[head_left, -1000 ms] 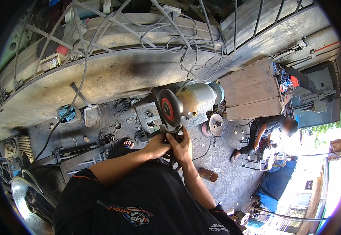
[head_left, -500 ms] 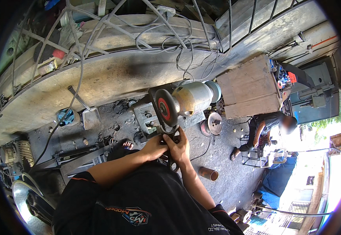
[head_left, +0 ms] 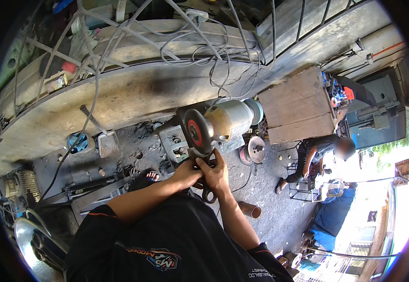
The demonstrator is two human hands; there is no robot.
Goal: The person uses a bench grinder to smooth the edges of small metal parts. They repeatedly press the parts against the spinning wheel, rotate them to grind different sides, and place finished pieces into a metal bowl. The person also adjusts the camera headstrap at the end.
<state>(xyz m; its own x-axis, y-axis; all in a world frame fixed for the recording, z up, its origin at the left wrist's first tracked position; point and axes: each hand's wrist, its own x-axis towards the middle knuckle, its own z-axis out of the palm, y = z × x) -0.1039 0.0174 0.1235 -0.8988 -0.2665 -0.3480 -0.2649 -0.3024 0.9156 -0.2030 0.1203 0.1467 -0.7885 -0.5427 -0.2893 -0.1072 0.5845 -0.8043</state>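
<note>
At the grinder wheel (head_left: 196, 134), I've both hands, left (head_left: 185, 173) & right (head_left: 216, 173), pinching scissors (head_left: 208, 190); grinding step, I'd judge. Next needs steady pressure.

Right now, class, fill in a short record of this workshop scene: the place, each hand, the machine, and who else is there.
place: outdoor workshop, concrete ground, metal railing with cables
left hand: on scissors, at the grinding wheel
right hand: also gripping the scissors, beside the left hand
machine: bench grinder, dark wheel with red centre
nearby: wooden crate, short pipe on the ground
other person: crouched at right
</note>
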